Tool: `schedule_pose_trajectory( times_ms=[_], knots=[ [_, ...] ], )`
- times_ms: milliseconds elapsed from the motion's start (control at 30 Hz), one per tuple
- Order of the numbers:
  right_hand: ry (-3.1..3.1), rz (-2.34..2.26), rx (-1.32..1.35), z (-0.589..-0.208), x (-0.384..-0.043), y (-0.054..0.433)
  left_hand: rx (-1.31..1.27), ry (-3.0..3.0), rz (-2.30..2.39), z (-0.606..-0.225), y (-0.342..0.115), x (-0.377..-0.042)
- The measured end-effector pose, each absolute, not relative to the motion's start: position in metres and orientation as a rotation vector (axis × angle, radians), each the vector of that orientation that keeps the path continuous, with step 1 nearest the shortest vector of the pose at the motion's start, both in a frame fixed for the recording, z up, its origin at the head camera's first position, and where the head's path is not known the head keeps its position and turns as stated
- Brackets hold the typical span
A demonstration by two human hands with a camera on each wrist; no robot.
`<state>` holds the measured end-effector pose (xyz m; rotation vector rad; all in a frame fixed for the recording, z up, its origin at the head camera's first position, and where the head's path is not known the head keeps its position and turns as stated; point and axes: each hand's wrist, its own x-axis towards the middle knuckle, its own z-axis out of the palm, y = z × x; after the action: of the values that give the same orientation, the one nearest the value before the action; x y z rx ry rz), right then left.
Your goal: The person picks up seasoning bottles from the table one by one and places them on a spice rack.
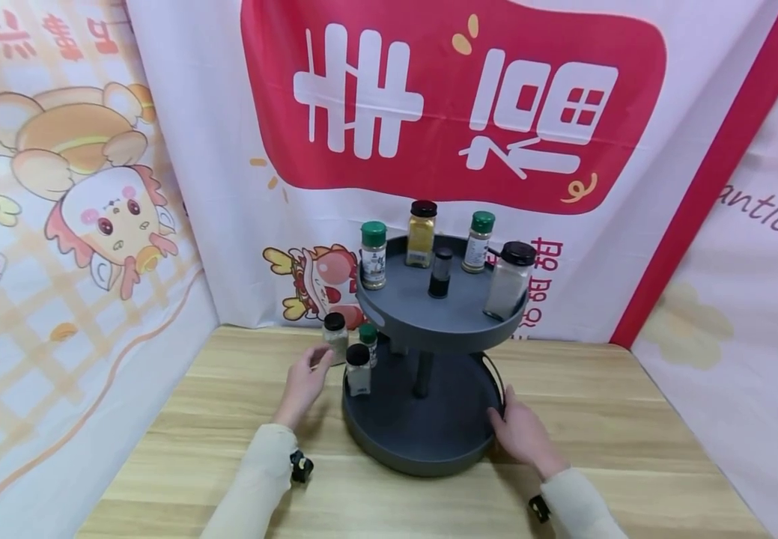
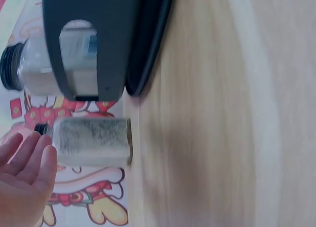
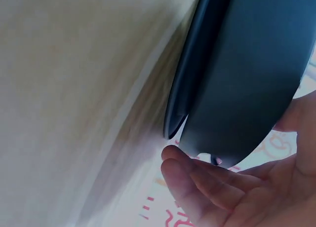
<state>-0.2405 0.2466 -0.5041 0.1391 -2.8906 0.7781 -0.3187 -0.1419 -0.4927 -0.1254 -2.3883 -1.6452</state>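
A grey two-tier turntable (image 1: 422, 449) stands on the wooden table. My right hand (image 1: 523, 430) holds the right side of its lower tray, thumb over the rim and fingers along the outer wall; in the right wrist view, the fingers (image 3: 212, 187) are beside the wall near a handle slot. To the left, my left hand (image 1: 304, 382) has loosely bent fingers close to a black-capped glass jar (image 1: 338, 348) of speckled seasoning. That jar (image 2: 91, 140) stands on the table beside the lower tray, and the fingertips are near its cap in the left wrist view.
On the lower tray are a black-capped jar (image 1: 359, 378) and a green-capped bottle (image 1: 368, 340). The upper tray (image 1: 429, 318) carries several spice bottles, including a yellow-filled jar (image 1: 420, 236) and a large pale jar (image 1: 510, 284) at its right edge. A printed cloth (image 1: 213, 187) hangs behind.
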Motion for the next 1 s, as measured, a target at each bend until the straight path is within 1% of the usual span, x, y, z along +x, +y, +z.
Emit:
schedule_pose_trajectory(
  times_ms=[267,467,733,1000],
  knots=[
    [-2.885,0.832,0.261,-0.513,-0.258,0.259,0.001,-2.463,-1.602,-0.49,-0.157,-0.323],
    [-2.829,0.851,0.322,-0.512,-0.267,0.262,0.057,-2.504,-1.613,-0.487,-0.161,-0.326],
    [-2.833,0.825,0.333,-0.508,-0.268,0.262,0.088,-2.547,-1.576,-0.49,-0.162,-0.333],
    [-2.85,0.777,0.307,-0.51,-0.265,0.259,0.046,-2.595,-1.543,-0.491,-0.158,-0.345]
  ],
)
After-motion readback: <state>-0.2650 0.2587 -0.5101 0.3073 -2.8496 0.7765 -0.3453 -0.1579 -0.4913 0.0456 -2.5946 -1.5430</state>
